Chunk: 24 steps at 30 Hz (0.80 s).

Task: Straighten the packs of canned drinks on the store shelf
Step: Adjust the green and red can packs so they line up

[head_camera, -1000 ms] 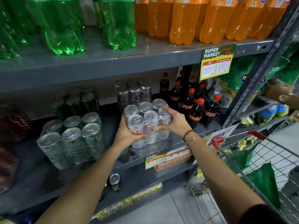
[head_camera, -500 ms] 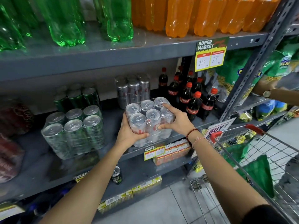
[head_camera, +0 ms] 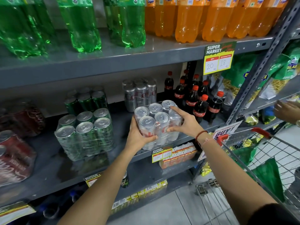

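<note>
On the middle shelf [head_camera: 48,159], near its front edge, we hold a silver pack [head_camera: 158,120] of six cans wrapped in clear film. Our left hand [head_camera: 138,137] grips its left front corner, with the thumb across the front of the cans. Our right hand [head_camera: 185,121] grips the right side, the index finger lying over the tops and the thumb pressed on the front. Both hands are closed on the pack. It stands upright, a little turned against the shelf edge.

Behind it stands a second silver pack [head_camera: 139,93], close to the back wall. To the left we see a green pack [head_camera: 86,135] at the front and another green pack [head_camera: 86,101] behind it, apart from each other. Red packs [head_camera: 14,153] lie at the far left. Just right of our pack stand small cola bottles [head_camera: 196,101]. A cart [head_camera: 266,161] is near our right arm.
</note>
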Each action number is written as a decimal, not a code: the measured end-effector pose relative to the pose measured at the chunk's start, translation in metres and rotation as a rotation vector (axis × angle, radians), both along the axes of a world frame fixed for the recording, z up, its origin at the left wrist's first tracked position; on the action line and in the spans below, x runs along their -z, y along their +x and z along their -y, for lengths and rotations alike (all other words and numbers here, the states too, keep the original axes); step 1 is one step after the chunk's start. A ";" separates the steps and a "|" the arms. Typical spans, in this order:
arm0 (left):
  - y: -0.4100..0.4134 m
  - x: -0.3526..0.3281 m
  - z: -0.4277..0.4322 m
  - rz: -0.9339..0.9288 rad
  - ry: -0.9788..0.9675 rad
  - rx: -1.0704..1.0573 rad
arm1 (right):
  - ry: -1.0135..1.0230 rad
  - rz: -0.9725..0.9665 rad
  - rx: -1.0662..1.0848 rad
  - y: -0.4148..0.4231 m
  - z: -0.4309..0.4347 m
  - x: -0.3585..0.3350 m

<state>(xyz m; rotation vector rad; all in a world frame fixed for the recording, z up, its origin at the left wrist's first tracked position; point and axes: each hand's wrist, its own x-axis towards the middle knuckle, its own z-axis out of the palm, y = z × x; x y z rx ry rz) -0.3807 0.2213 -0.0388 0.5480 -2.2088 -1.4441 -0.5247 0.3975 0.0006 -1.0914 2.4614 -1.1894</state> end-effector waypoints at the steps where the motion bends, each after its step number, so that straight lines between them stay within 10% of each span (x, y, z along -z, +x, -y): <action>1: 0.006 -0.001 -0.001 0.007 0.015 0.007 | 0.002 0.006 0.006 0.003 0.000 -0.001; 11: 0.118 -0.067 0.065 -0.180 -0.541 -0.267 | -0.354 -0.303 0.042 0.108 0.098 -0.052; 15: 0.147 -0.069 0.131 0.095 -0.620 -0.445 | -0.091 -0.152 -0.168 0.133 0.163 -0.045; 24: 0.143 -0.052 0.183 0.571 -0.489 -0.079 | 0.358 -0.162 -0.374 0.128 0.232 -0.017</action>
